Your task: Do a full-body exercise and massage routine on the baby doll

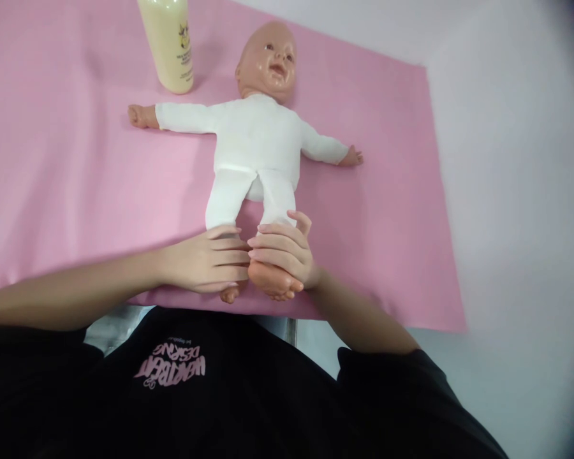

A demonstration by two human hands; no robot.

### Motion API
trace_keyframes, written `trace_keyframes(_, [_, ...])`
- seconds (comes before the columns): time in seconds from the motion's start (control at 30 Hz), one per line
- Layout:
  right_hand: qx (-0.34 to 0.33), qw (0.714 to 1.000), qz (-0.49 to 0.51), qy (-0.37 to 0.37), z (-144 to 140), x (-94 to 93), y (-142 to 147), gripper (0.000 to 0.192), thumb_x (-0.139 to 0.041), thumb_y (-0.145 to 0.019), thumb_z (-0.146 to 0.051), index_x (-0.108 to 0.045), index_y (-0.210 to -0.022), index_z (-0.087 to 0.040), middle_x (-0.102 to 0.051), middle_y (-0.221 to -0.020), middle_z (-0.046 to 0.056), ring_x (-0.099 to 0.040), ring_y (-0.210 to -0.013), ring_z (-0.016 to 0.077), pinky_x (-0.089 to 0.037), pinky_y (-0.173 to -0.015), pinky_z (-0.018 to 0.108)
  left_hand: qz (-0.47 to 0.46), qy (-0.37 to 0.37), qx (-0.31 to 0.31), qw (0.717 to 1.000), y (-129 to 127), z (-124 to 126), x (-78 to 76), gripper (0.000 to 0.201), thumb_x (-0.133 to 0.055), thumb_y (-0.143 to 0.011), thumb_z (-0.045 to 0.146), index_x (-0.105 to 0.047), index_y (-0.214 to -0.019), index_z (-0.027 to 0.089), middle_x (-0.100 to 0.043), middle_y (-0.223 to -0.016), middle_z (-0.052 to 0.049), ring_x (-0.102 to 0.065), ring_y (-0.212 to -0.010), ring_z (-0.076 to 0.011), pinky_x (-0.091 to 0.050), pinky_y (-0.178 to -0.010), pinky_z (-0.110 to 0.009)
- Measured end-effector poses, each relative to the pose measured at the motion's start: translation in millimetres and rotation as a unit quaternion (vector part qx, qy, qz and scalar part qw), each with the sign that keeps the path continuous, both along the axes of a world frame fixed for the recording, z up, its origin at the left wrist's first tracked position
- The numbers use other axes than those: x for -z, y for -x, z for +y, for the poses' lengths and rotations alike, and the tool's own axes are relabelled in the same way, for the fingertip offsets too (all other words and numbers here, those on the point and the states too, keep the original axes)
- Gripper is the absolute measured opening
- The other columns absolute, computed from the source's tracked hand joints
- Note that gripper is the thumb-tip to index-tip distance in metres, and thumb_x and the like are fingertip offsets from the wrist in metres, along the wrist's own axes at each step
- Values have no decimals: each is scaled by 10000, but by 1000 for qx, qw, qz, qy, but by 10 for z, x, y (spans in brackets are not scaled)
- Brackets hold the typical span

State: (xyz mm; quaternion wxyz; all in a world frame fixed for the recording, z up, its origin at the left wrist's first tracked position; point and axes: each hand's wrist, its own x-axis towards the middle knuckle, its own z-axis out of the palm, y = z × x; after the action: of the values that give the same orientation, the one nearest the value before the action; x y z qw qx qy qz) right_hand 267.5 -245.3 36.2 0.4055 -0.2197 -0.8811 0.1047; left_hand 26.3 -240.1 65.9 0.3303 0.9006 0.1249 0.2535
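a smooth pink mat (392, 242), faintly creased toward the left, spreads in front of the person, with plain whitish surfaces beyond its far and right edges. one doll (258, 137) in white clothing lies face up on it, feet toward the person; one pale yellow bottle (169, 48) is near its head, cut off by the view. of two hands, the left hand (208, 258) has its grip around one lower leg, the right hand (289, 252) around the other. the black shirt (249, 395) reads "desiring" in pink; the bottle's print is too small to read.
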Motion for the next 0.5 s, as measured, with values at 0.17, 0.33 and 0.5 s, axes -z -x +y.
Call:
trace_keyframes(0.17, [8, 980, 51, -191, 40, -188, 105, 159, -561, -1021, -297, -675, -916, -257, -757, -872, -25, -715, -848, 164, -557, -960, 419, 23, 9, -14, 1000, 33, 22, -24, 174, -605, -964, 378, -740, -924, 276, -733, -983, -50, -646, -992, -223, -437, -1148, -451])
trace_keyframes(0.33, [-16, 987, 21, -161, 45, -238, 100, 163, -577, -978, -201, -643, -838, -252, -721, -780, -33, -672, -778, 158, -555, -834, 372, 6, 42, -29, 999, 41, 29, -47, 208, -576, -977, 384, -726, -876, 282, -718, -923, -36, -645, -923, -205, -412, -1165, -437])
trace_keyframes(0.5, [-11, 993, -5, -114, 39, -252, 79, 225, -571, -1001, -286, -602, -781, -255, -696, -709, -49, -648, -712, 144, -543, -745, 335, 9, 29, -33, 999, 27, 25, -74, 191, -588, -956, 350, -707, -829, 272, -727, -930, -39, -637, -914, -211, -413, -1143, -438])
